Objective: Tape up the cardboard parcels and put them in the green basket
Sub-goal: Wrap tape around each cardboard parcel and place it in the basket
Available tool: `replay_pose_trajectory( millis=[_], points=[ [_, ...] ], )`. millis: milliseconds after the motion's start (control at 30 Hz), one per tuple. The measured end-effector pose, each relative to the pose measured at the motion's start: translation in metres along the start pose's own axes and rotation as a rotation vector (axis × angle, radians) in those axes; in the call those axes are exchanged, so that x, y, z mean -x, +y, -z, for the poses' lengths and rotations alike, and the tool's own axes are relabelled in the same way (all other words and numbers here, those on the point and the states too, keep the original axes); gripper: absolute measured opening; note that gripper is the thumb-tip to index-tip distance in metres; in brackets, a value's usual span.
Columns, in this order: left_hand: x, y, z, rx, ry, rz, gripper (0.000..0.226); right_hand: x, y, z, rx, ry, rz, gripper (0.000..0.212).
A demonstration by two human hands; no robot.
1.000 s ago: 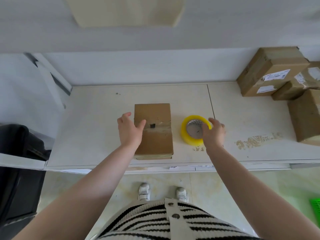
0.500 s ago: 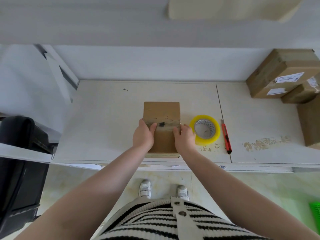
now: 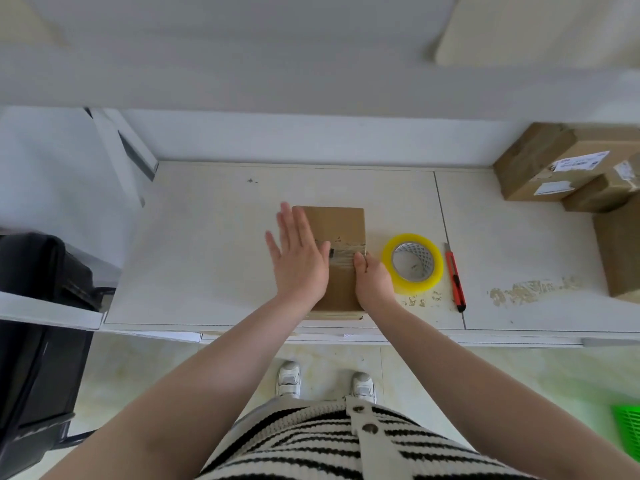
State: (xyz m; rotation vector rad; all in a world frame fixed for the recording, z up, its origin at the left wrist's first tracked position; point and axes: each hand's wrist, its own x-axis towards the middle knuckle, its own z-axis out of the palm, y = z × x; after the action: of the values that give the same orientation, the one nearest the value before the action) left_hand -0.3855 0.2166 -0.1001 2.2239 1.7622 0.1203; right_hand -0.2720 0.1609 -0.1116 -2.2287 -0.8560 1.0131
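A small cardboard parcel (image 3: pixel 341 226) lies on the white table (image 3: pixel 207 244) in front of me, with a strip of clear tape across its top. My left hand (image 3: pixel 299 261) is flat and spread, fingers apart, over the parcel's left edge. My right hand (image 3: pixel 372 282) rests curled on the parcel's right side, thumb pressing on the tape strip. To the right of the parcel lies a yellow tape roll (image 3: pixel 412 263) flat on the table. A corner of the green basket (image 3: pixel 628 429) shows on the floor at the far right.
A red utility knife (image 3: pixel 455 277) lies right of the tape roll. Several brown parcels (image 3: pixel 568 164) are stacked at the table's right end. A black chair (image 3: pixel 34 306) stands at the left. My feet are under the table's front edge.
My right hand left the tape roll and came to the parcel. My left hand has lifted from gripping the parcel's left edge and now lies spread flat. The red knife came into view.
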Motion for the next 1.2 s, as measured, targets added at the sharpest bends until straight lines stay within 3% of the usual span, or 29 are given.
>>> replay_pose_trajectory(
  millis=[67, 333, 433, 533, 600, 667, 733, 767, 867, 933, 1200],
  points=[
    [-0.008, 0.007, -0.005, -0.088, 0.008, -0.132, 0.076, -0.001, 0.000, 0.001, 0.008, -0.004, -0.005, 0.049],
    [-0.018, 0.007, -0.016, -0.150, -0.072, -0.147, 0.075, 0.001, -0.004, 0.004, 0.001, -0.030, -0.022, 0.048],
    [-0.020, -0.002, -0.008, -0.072, -0.102, -0.161, 0.075, 0.010, -0.005, 0.012, -0.202, -0.065, -0.045, 0.042],
    [-0.024, -0.013, 0.010, 0.358, -0.179, -0.075, 0.073, 0.023, -0.007, 0.025, -0.522, -0.133, 0.000, 0.033],
    [-0.022, -0.015, 0.019, 0.710, -0.277, 0.050, 0.072, 0.024, -0.012, 0.030, -0.461, -0.092, 0.155, 0.030],
    [-0.014, -0.013, 0.028, 1.057, -0.431, 0.186, 0.091, 0.022, -0.020, 0.030, -0.322, -0.008, 0.258, 0.046],
    [-0.007, -0.012, 0.032, 1.303, -0.563, 0.346, 0.114, 0.019, -0.027, 0.030, -0.303, -0.001, 0.203, 0.069],
    [-0.004, -0.010, 0.032, 1.344, -0.586, 0.392, 0.114, 0.016, -0.029, 0.029, -0.316, -0.034, 0.146, 0.073],
    [-0.002, -0.002, 0.027, 1.309, -0.512, 0.443, 0.082, 0.010, -0.032, 0.021, -0.377, -0.154, -0.016, 0.046],
    [-0.005, 0.001, 0.020, 1.247, -0.423, 0.456, 0.061, 0.009, -0.034, 0.017, -0.339, -0.138, 0.002, 0.035],
    [-0.006, 0.005, 0.020, 1.198, -0.399, 0.403, 0.052, 0.009, -0.036, 0.016, -0.236, -0.095, 0.061, 0.030]
  ],
)
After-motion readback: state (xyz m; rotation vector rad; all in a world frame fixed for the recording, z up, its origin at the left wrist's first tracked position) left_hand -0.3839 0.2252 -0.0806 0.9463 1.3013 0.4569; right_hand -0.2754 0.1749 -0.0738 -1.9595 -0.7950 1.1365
